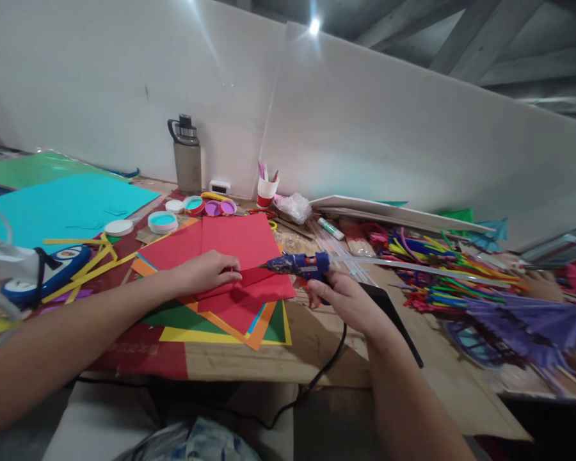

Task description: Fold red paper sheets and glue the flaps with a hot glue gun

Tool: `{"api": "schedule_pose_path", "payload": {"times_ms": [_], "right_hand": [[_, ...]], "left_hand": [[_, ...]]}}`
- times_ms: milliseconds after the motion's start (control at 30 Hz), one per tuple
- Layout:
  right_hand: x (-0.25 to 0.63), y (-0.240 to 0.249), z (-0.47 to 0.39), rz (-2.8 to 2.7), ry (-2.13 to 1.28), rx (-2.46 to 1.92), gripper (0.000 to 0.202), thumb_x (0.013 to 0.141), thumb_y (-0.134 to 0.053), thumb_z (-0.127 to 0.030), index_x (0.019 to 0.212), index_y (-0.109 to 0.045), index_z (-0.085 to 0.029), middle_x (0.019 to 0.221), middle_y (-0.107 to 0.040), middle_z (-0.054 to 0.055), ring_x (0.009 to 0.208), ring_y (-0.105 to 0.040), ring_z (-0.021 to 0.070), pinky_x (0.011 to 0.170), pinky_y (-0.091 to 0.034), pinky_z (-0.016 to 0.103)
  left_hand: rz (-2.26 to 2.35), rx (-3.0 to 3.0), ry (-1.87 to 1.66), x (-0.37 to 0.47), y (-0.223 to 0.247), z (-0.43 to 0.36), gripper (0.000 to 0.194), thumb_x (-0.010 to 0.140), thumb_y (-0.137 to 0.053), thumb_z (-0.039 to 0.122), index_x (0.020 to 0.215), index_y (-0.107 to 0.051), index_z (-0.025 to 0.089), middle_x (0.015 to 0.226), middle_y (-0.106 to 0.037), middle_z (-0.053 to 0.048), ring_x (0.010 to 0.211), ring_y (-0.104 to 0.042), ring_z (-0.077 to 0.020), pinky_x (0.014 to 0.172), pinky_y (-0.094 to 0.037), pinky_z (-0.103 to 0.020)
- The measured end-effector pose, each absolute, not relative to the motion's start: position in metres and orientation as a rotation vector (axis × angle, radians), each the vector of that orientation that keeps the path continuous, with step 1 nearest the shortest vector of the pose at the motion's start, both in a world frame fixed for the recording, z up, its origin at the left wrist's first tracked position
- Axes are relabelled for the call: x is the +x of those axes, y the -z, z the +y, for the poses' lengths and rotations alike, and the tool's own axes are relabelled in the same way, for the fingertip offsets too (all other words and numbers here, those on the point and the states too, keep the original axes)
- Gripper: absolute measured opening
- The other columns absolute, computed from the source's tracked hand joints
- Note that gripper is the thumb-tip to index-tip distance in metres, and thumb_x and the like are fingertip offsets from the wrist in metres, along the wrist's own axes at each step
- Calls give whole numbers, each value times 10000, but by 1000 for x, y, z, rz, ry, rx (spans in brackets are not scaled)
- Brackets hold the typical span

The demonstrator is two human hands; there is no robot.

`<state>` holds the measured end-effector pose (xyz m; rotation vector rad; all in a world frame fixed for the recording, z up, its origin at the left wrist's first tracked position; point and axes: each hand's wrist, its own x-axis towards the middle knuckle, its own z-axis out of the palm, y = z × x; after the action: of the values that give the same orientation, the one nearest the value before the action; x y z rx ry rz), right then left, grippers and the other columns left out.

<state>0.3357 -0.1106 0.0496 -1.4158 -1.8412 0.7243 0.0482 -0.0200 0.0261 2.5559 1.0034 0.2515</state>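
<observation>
Brown cardboard-covered tabletop (269, 366): four o'clock, right grip (348, 298) clasps a blue plastic glue gun (292, 264). Eight o'clock, left grip (211, 270), pinch unclear, touches red paper (242, 237), likely creasable, best edge-held.

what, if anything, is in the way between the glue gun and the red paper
Nothing visible: the glue gun in the right hand has its nozzle over the red paper. The left hand is at the paper, just past the nozzle.

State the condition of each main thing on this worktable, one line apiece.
Glue gun: gripped by right hand, clear stick in its back
Red paper: atop other coloured sheets, left hand on it
Bottle: upright, capped
Cup: upright, holding pen-like items
Green-white tube: lying on its side
</observation>
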Motion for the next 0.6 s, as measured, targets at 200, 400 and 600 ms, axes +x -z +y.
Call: {"api": "schedule_pose_path", "payload": {"times_ms": [200,400,600], "right_hand": [[337,-49,-116,-2052,-779,-1485,292,876,-487,-458,842,-626,-203,794,-616,27,706,-538,169,665,-432,278],[336,-43,-118,-2066,-713,-1570,275,878,-487,-455,833,-622,-220,697,-599,10,645,-529,171,614,-413,277],[338,-45,-121,-2085,-647,-1600,309,883,-468,-484,829,-605,-212,759,-605,19,672,-528,166,618,-404,272]], "left_hand": [[912,2630,-128,47,-39,-27,172,777,-504,261,855,-642,194,841,-654,-37,727,-569,-166,631,-392,-248],[936,2649,-193,48,-40,-31,146,763,-505,226,831,-630,193,836,-655,-41,750,-583,-176,652,-404,-257],[1253,2530,-372,52,-29,-25,188,841,-472,322,890,-590,184,807,-666,-55,740,-610,-193,638,-398,-276]]}}
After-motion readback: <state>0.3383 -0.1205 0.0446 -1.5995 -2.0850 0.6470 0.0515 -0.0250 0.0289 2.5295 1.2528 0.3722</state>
